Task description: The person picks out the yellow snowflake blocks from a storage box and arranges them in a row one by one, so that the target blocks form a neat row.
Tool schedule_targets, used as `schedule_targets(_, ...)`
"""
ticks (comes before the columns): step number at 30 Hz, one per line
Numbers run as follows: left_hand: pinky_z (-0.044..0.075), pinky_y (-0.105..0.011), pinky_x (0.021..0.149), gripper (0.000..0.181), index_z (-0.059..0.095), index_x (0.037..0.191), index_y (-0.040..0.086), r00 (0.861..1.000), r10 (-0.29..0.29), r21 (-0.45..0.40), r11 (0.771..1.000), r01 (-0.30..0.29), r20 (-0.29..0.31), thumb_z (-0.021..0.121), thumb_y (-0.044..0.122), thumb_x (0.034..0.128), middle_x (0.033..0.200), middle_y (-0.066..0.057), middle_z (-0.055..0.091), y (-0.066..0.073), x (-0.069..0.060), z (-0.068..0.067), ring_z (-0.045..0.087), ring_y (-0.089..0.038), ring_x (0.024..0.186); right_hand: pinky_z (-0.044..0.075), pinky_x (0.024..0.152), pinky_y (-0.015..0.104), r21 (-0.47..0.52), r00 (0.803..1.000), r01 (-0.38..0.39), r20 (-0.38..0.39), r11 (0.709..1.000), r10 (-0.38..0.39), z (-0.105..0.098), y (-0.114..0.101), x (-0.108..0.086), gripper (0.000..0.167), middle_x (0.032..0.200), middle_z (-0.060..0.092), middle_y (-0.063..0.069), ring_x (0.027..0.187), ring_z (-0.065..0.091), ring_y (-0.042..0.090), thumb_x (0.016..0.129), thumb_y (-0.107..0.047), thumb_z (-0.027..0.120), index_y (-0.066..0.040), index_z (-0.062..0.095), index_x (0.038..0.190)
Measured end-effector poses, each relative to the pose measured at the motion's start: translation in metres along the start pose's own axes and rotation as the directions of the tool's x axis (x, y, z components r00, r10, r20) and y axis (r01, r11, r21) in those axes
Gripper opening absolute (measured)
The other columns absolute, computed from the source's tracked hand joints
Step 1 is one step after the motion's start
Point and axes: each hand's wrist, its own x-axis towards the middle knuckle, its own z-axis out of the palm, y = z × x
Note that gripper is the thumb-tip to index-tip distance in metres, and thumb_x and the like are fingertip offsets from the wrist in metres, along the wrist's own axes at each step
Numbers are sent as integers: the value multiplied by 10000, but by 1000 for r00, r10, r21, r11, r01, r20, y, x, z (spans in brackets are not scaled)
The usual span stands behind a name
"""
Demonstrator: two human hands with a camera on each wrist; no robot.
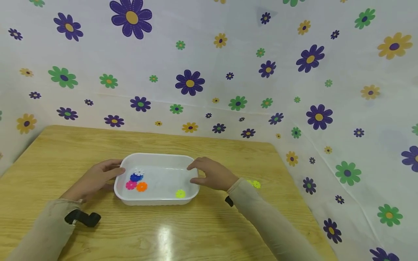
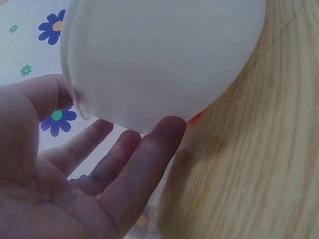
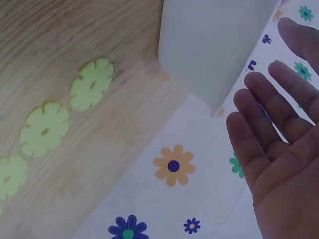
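A white plastic tray (image 1: 160, 202) stands on the table with several flower-shaped discs inside. White (image 1: 139, 172), blue (image 1: 136, 178), pink (image 1: 131, 185) and orange (image 1: 142, 186) discs gather at its left end; a yellow disc (image 1: 180, 194) lies near the front right. My left hand (image 1: 94, 179) holds the tray's left end, thumb over the rim and fingers against the outer wall (image 2: 164, 59). Over the right rim is my right hand (image 1: 213, 174), fingers loosely bent and holding nothing. The right wrist view shows its fingers apart from the tray.
Yellow-green notched discs (image 3: 45, 130) lie in a row on the wooden table (image 1: 130, 232), right of the tray and partly hidden by my right arm in the head view. A white flower-printed sheet (image 1: 209, 47) rises behind the table and along its right side.
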Motion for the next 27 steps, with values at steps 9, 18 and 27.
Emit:
schedule_targets(9, 624, -433, 878, 733, 302, 1591, -28, 1000, 12, 11, 1000, -12, 6, 548, 428, 1072, 1569, -329, 372, 0, 3, -1, 483, -518, 1359, 504, 993, 208, -35, 986, 92, 145, 995, -86, 24, -20, 29, 312, 1182, 720, -45, 1109, 639, 94, 915, -282, 814, -144, 747, 1187)
schedule_targets(18, 623, -439, 882, 718, 297, 1596, -21, 1000, 5, 2, 1000, -5, 6, 542, 411, 1078, 1570, -327, 373, 1, 3, 0, 490, -512, 1354, 484, 796, 167, -165, 967, 56, 256, 985, -12, 37, -30, 44, 267, 947, 648, -123, 853, 564, 32, 857, -299, 867, -199, 737, 1068)
schedule_targets(27, 626, -435, 873, 719, 308, 1590, -22, 1000, 3, -5, 1000, -3, 3, 551, 417, 1073, 1556, -327, 389, -2, 3, 0, 504, -506, 1339, 446, 688, 206, -116, 944, -13, 326, 993, 50, 41, -34, 55, 194, 825, 601, -97, 763, 517, 74, 875, -271, 851, -183, 692, 943)
